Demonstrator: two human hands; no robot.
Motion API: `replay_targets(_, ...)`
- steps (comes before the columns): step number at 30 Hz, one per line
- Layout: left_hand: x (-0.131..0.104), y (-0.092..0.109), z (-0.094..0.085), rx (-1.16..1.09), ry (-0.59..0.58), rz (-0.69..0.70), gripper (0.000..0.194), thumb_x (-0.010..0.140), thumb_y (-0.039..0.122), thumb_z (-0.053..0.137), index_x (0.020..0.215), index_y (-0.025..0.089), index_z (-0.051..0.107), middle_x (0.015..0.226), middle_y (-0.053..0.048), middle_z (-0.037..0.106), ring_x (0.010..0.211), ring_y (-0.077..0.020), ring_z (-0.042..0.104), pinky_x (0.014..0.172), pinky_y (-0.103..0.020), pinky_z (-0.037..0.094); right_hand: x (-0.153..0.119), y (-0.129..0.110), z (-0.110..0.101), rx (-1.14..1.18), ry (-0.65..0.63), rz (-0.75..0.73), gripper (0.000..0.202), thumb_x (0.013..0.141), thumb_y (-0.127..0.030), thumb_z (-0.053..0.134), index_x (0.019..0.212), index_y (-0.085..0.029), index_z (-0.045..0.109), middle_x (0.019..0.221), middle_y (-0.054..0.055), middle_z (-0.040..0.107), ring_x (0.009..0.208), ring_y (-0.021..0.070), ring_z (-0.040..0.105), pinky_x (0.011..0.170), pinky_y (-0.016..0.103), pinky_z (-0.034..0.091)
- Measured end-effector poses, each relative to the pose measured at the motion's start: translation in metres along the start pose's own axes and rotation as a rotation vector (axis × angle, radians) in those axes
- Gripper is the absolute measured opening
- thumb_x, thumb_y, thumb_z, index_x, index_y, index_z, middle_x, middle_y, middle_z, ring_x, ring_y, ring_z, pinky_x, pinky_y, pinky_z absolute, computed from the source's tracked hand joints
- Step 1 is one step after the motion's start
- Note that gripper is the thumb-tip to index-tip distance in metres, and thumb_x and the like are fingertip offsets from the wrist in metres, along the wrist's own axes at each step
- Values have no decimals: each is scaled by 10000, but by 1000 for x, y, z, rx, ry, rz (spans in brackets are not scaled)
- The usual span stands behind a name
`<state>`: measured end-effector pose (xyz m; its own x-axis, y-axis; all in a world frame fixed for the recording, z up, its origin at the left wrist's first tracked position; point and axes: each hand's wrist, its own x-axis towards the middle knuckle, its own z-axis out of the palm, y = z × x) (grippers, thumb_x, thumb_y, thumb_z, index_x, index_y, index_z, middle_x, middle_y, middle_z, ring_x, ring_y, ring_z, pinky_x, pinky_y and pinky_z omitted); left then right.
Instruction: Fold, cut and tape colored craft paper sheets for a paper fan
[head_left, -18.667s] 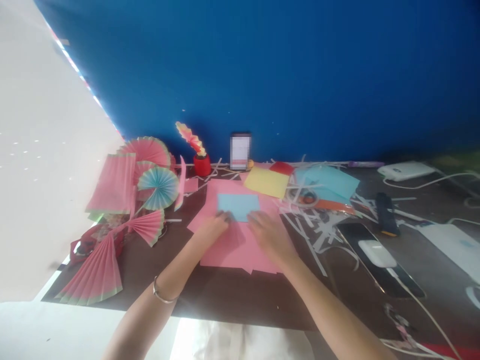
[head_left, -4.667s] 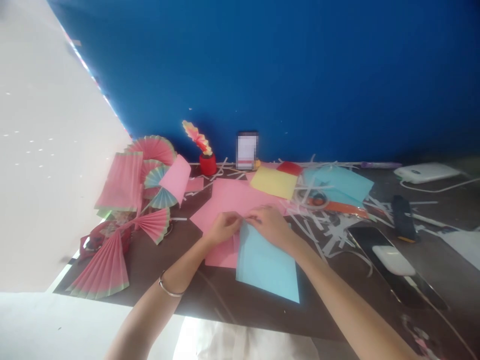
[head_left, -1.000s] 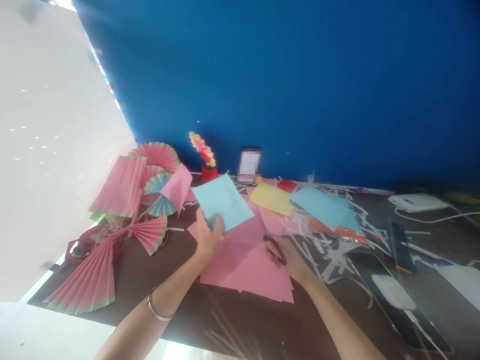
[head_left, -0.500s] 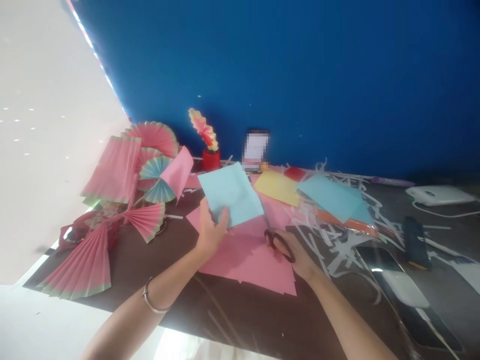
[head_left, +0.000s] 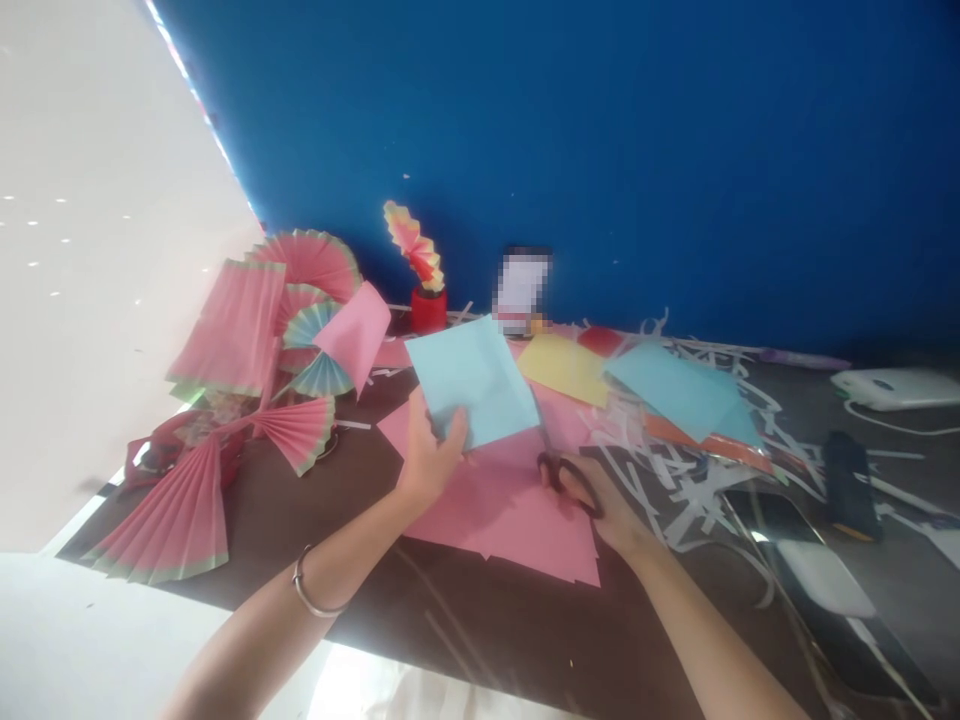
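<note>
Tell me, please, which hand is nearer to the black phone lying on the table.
Right: the right hand, holding the scissors, is left of the black phone; the left hand, holding the light-blue paper, is much farther left.

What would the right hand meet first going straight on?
Likely the right edge of the light blue sheet held in the left hand; the scissors in the right hand aim there. Depth is unclear; they may be touching.
</note>
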<state>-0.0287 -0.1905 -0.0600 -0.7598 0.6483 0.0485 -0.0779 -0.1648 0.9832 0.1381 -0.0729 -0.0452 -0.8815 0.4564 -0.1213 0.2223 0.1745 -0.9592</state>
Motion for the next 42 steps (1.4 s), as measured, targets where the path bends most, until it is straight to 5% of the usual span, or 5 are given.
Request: replay_targets(42,-1,2,0,1,-28,28,366,819,339,555,1103,225,353,824,-6,545,400,-67,513,364,-225,471,5,14,-5,-21,-49,-27,495,808,-642,407,668,-179,514,572,2,476,491,114,433,454,261,332)
